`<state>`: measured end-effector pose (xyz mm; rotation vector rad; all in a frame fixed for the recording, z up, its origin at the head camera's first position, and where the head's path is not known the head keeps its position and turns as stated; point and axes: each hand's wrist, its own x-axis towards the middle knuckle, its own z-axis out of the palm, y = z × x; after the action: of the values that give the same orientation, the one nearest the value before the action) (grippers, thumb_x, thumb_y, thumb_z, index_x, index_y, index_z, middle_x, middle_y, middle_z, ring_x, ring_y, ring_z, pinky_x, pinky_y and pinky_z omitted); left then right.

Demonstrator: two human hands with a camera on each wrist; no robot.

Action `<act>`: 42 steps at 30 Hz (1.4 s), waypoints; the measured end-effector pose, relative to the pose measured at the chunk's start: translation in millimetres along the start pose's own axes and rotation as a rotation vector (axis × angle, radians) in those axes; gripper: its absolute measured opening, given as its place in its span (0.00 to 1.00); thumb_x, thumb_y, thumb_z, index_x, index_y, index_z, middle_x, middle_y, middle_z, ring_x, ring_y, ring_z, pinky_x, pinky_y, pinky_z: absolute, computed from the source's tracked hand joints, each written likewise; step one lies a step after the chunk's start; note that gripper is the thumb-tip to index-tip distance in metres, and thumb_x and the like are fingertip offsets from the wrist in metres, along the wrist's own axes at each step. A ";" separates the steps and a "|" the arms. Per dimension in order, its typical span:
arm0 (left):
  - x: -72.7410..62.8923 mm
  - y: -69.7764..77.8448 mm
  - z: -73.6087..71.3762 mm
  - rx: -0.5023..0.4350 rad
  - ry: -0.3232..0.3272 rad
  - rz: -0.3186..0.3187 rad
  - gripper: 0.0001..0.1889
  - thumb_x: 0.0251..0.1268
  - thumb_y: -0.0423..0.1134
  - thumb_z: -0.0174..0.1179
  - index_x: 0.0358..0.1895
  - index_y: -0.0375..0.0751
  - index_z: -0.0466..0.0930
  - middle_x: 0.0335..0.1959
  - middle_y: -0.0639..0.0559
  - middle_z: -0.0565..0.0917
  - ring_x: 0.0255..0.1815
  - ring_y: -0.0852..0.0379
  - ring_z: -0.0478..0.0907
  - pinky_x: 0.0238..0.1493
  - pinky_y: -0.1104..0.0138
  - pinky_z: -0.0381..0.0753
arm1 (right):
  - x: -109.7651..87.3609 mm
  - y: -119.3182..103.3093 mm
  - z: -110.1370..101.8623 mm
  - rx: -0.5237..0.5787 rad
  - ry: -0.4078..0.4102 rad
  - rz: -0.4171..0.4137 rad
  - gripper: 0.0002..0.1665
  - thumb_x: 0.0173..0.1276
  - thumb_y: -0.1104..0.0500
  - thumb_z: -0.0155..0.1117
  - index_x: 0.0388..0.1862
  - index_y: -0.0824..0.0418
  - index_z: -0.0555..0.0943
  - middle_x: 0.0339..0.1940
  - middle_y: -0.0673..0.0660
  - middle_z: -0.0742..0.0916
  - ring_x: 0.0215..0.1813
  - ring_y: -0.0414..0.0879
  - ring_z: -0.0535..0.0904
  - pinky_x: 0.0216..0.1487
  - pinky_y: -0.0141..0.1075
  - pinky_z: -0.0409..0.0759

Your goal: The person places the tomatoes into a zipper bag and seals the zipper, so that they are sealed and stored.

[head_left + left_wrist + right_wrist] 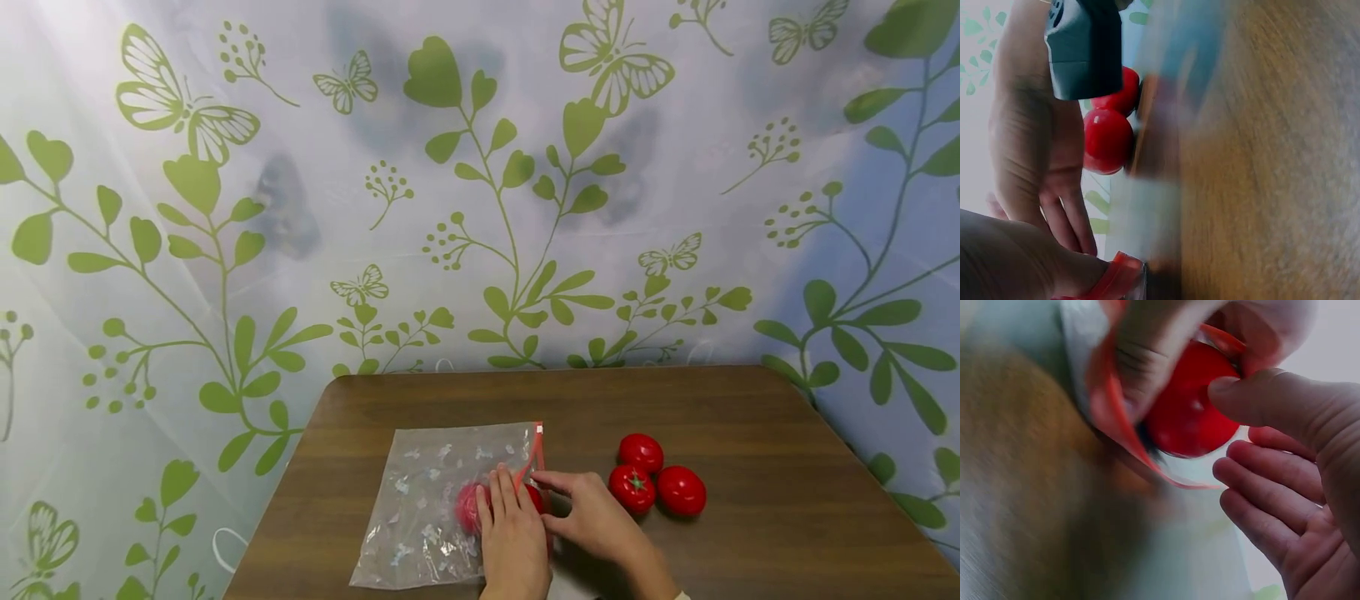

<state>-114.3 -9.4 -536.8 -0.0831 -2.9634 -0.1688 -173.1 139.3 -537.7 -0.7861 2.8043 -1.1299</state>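
A clear zip bag [420,517] with a red zip edge [1116,278] lies on the table, its mouth facing right. Inside, one red tomato [468,508] shows through the plastic. A second tomato [1191,406] sits in the gaping mouth. My left hand [513,537] lies over the bag and grips its rim, the thumb hooked at the red edge. Beside the mouth, my right hand [596,517] touches the second tomato with its thumb [1254,400]; its other fingers are extended and hold nothing.
Right of my right hand, three glossy red tomatoes stand grouped: a rear one [641,452], one with a green stem mark [632,490] and one at the right [681,492]. The brown wooden table [787,517] ends at a leaf-patterned curtain [480,208].
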 end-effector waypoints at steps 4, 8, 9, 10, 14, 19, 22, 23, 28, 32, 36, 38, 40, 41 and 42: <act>-0.1 -0.5 0.5 0.010 0.000 0.002 0.47 0.51 0.47 0.84 0.74 0.29 0.75 0.82 0.30 0.69 0.84 0.34 0.68 0.85 0.38 0.61 | -0.3 -0.8 -7.1 0.000 -0.001 0.006 0.33 0.65 0.51 0.85 0.68 0.55 0.88 0.65 0.58 0.91 0.60 0.51 0.92 0.63 0.56 0.88; 0.2 -0.9 1.0 0.010 0.016 0.006 0.44 0.56 0.48 0.81 0.73 0.29 0.76 0.81 0.29 0.70 0.84 0.35 0.68 0.84 0.38 0.62 | 2.4 -0.9 -4.5 0.007 -0.030 0.000 0.31 0.66 0.51 0.84 0.67 0.56 0.89 0.63 0.56 0.92 0.59 0.50 0.92 0.63 0.54 0.88; 0.1 -0.7 0.7 0.008 0.017 0.007 0.43 0.57 0.48 0.81 0.73 0.29 0.76 0.81 0.29 0.70 0.84 0.35 0.68 0.84 0.38 0.62 | 3.0 -1.2 -2.8 0.006 -0.033 -0.004 0.31 0.66 0.51 0.84 0.67 0.56 0.89 0.62 0.55 0.93 0.59 0.49 0.92 0.62 0.53 0.89; 0.2 -0.6 0.8 0.005 0.016 0.007 0.43 0.56 0.48 0.81 0.73 0.29 0.76 0.81 0.29 0.70 0.84 0.35 0.68 0.84 0.38 0.62 | 3.5 -1.6 -1.0 0.004 -0.035 -0.009 0.30 0.67 0.51 0.83 0.66 0.56 0.89 0.61 0.55 0.93 0.58 0.48 0.92 0.62 0.52 0.89; 0.0 0.6 0.4 0.003 0.003 0.000 0.47 0.50 0.46 0.85 0.74 0.28 0.75 0.82 0.29 0.69 0.84 0.35 0.67 0.84 0.37 0.61 | 5.6 -6.1 5.2 0.007 -0.028 -0.023 0.29 0.67 0.51 0.83 0.64 0.58 0.90 0.59 0.54 0.94 0.57 0.47 0.92 0.61 0.51 0.90; -0.9 1.3 2.1 0.010 0.063 -0.006 0.48 0.46 0.39 0.85 0.74 0.27 0.74 0.81 0.29 0.70 0.83 0.35 0.69 0.83 0.37 0.63 | 9.3 -6.0 12.4 0.051 -0.028 0.022 0.30 0.65 0.53 0.84 0.65 0.58 0.90 0.61 0.56 0.93 0.59 0.49 0.92 0.63 0.54 0.88; -0.5 1.3 3.8 0.012 0.078 -0.014 0.48 0.45 0.37 0.84 0.75 0.27 0.74 0.81 0.29 0.70 0.83 0.35 0.69 0.83 0.38 0.63 | 10.4 -3.6 16.0 0.088 -0.024 0.044 0.30 0.65 0.53 0.84 0.66 0.58 0.90 0.62 0.57 0.92 0.60 0.50 0.91 0.65 0.56 0.86; -0.4 1.2 4.0 0.010 0.078 -0.017 0.49 0.45 0.36 0.84 0.74 0.27 0.74 0.81 0.29 0.70 0.83 0.34 0.69 0.83 0.38 0.63 | 10.5 -3.4 16.6 0.101 -0.024 0.051 0.31 0.65 0.53 0.84 0.66 0.58 0.89 0.63 0.57 0.92 0.61 0.51 0.91 0.66 0.57 0.86; -0.4 1.9 2.3 -0.005 0.060 -0.025 0.45 0.50 0.34 0.81 0.75 0.27 0.74 0.82 0.28 0.69 0.84 0.34 0.68 0.84 0.38 0.62 | 11.1 -1.9 20.2 0.109 0.002 0.060 0.30 0.63 0.55 0.85 0.65 0.57 0.90 0.62 0.55 0.93 0.61 0.49 0.91 0.66 0.56 0.86; -0.9 2.1 1.6 -0.008 0.078 -0.023 0.37 0.60 0.31 0.74 0.75 0.27 0.74 0.81 0.28 0.70 0.84 0.34 0.68 0.84 0.37 0.62 | 12.9 -1.0 25.2 0.074 0.031 0.050 0.30 0.60 0.57 0.85 0.63 0.55 0.91 0.60 0.52 0.94 0.60 0.47 0.91 0.67 0.56 0.86; -1.4 1.9 1.9 0.005 0.106 -0.023 0.36 0.61 0.30 0.72 0.75 0.26 0.74 0.80 0.27 0.71 0.83 0.34 0.69 0.83 0.37 0.63 | 15.2 -0.1 33.6 0.093 0.071 0.018 0.28 0.59 0.58 0.84 0.62 0.54 0.92 0.57 0.50 0.94 0.57 0.42 0.90 0.66 0.51 0.87; -1.3 1.9 2.1 0.012 0.110 -0.025 0.38 0.59 0.31 0.74 0.75 0.26 0.74 0.80 0.26 0.71 0.83 0.34 0.70 0.83 0.38 0.64 | 16.3 0.5 38.2 0.152 0.081 0.002 0.27 0.61 0.58 0.84 0.61 0.53 0.92 0.57 0.49 0.94 0.56 0.39 0.90 0.65 0.45 0.87; -1.0 1.8 2.2 0.016 0.104 -0.025 0.41 0.55 0.32 0.76 0.75 0.25 0.74 0.80 0.26 0.71 0.83 0.34 0.69 0.84 0.38 0.63 | 17.2 1.0 42.0 0.208 0.086 -0.014 0.26 0.63 0.57 0.83 0.61 0.52 0.92 0.56 0.48 0.94 0.55 0.36 0.89 0.64 0.39 0.87; -0.9 1.5 2.5 0.018 0.100 -0.025 0.42 0.53 0.32 0.78 0.75 0.25 0.73 0.80 0.26 0.70 0.83 0.33 0.69 0.84 0.38 0.63 | 17.5 1.0 43.4 0.235 0.086 -0.019 0.25 0.64 0.57 0.83 0.61 0.52 0.92 0.56 0.48 0.94 0.55 0.35 0.89 0.63 0.37 0.87; -0.6 1.5 2.4 0.022 0.094 -0.026 0.43 0.53 0.33 0.79 0.75 0.25 0.73 0.80 0.26 0.70 0.83 0.33 0.69 0.84 0.38 0.64 | 17.8 1.4 44.6 0.249 0.086 -0.028 0.25 0.64 0.56 0.83 0.61 0.52 0.92 0.56 0.49 0.94 0.54 0.34 0.88 0.63 0.36 0.87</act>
<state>-114.0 -7.6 -539.1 -0.0335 -2.8726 -0.1393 -180.4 103.3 -568.6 -0.7729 2.6506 -1.5145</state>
